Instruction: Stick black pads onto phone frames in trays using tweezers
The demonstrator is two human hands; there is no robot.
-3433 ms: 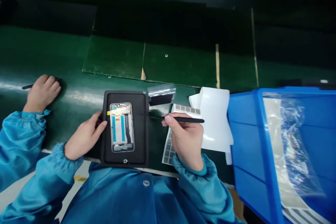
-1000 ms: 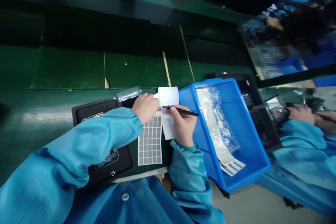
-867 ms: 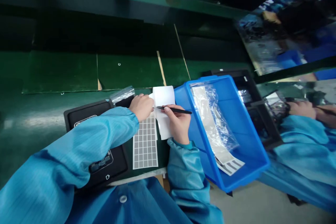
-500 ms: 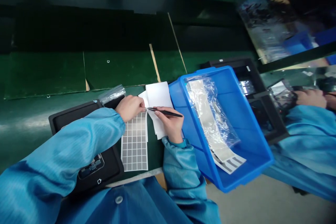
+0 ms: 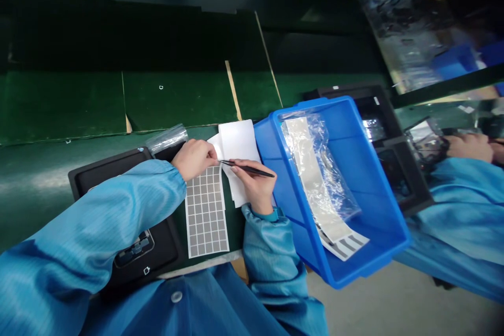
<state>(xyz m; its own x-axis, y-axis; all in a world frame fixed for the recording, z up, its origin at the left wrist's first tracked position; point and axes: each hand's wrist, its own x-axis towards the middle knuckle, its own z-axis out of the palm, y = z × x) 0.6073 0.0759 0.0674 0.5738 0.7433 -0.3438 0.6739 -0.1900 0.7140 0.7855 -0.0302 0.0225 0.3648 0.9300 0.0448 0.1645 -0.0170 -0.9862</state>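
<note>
My right hand (image 5: 259, 188) is closed around black tweezers (image 5: 252, 169), whose tips point left toward my left fingertips. My left hand (image 5: 195, 159) is closed in a pinch at the top edge of a sheet of grey square stickers (image 5: 207, 216). Whether a single sticker sits between the tweezer tips is too small to tell. The sheet hangs down from my left fingers over the green bench. Just behind and right of the tweezers lie white paper sheets (image 5: 238, 142), partly under my right hand.
A blue bin (image 5: 380, 220) at right holds plastic bags and sticker strips. Under my left forearm is a black foam tray (image 5: 165, 241) with a device part; a clear plastic bag (image 5: 168, 139) lies behind it. A co-worker's hand (image 5: 468, 147) and dark trays (image 5: 405, 176) are at far right.
The sticker sheet's lower end has swung a little to the right. Both hands keep nearly the same place and hold. The view has shifted slightly.
</note>
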